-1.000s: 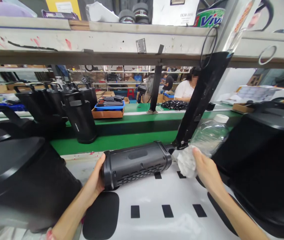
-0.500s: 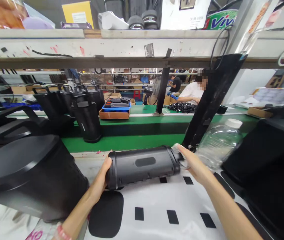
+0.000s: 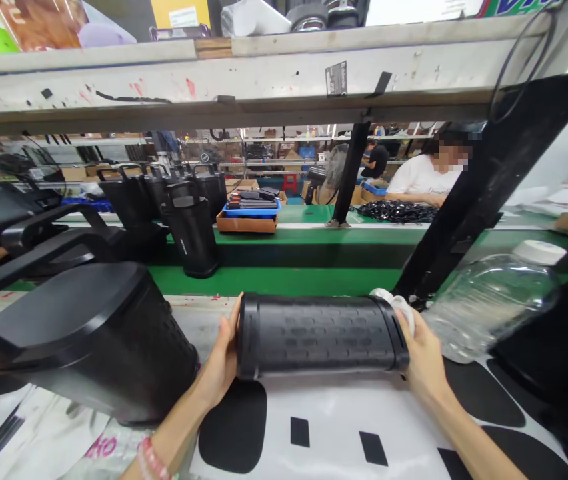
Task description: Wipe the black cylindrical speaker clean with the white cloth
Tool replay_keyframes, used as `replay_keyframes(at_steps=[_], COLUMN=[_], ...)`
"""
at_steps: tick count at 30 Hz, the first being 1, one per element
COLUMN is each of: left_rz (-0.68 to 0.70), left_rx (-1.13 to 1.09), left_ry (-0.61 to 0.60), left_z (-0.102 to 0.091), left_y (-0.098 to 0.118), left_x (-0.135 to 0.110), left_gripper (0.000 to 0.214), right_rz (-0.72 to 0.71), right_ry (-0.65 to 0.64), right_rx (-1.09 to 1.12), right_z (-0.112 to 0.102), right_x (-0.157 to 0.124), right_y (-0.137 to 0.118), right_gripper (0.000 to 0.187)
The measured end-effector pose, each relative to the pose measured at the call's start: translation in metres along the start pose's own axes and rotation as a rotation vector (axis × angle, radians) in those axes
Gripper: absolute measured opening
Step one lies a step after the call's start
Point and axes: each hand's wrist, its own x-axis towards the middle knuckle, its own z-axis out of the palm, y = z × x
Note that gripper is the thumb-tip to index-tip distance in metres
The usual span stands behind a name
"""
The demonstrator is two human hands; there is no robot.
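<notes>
A black cylindrical speaker (image 3: 317,333) lies on its side on the white bench sheet (image 3: 334,407) in front of me. My left hand (image 3: 223,363) is pressed flat against its left end, fingers stretched out. At the right end my right hand (image 3: 421,360) presses a white cloth (image 3: 398,303) against the speaker's end cap. The grille with rows of slots faces up toward me.
A large black speaker with a handle (image 3: 84,340) stands close at the left. A clear plastic bottle (image 3: 489,300) lies at the right beside a black post (image 3: 484,193). Beyond runs a green conveyor (image 3: 284,277) with several upright black speakers (image 3: 191,227); a person in white (image 3: 421,177) sits across it.
The speaker has rolled so the slotted grille now faces up. My right hand with the cloth has moved from beside the bottle onto the speaker's right end. The view has shifted closer.
</notes>
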Motion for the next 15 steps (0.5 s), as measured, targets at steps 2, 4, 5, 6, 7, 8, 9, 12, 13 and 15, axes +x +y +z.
replay_keyframes(at_steps=[2,4,5,6,7,8,9,12,13,15], left_rz=[-0.103,-0.163,-0.187,-0.207,-0.223,-0.234,-0.237,-0.232,-0.235,-0.243], left_rx=[-0.019,-0.011,-0.008,-0.005,-0.001,0.002,0.005,0.024,0.034,0.034], left_ry=[0.048,0.095,0.108,0.110,0.101,0.086,0.073,0.078,0.088,0.106], left_z=[0.000,0.000,0.001,0.001,0.001,0.000,0.000,-0.002,-0.003,-0.003], left_y=[0.003,0.004,0.004,0.004,0.003,0.003,0.003,0.002,0.002,0.002], left_x=[0.002,0.004,0.006,0.006,0.007,0.007,0.008,0.008,0.008,0.009], left_gripper=[0.069,0.064,0.063,0.062,0.062,0.061,0.060,0.060,0.061,0.060], right_rz=[-0.018,-0.016,-0.007,0.001,-0.001,-0.026,-0.088,-0.451,-0.579,-0.740], right_ry=[-0.031,-0.126,-0.147,-0.113,-0.019,0.109,0.213,0.048,-0.116,-0.346], right_rx=[-0.089,-0.254,-0.355,-0.439,-0.483,-0.472,-0.415,-0.314,-0.348,-0.434], right_z=[-0.005,-0.014,-0.019,-0.023,-0.026,-0.027,-0.025,-0.001,0.011,0.038], right_x=[0.004,0.008,0.008,0.008,0.005,0.001,-0.005,-0.031,-0.041,-0.065], right_y=[0.000,-0.004,-0.009,-0.015,-0.023,-0.032,-0.042,-0.069,-0.077,-0.092], right_gripper=[0.069,0.069,0.069,0.068,0.066,0.064,0.060,0.050,0.045,0.037])
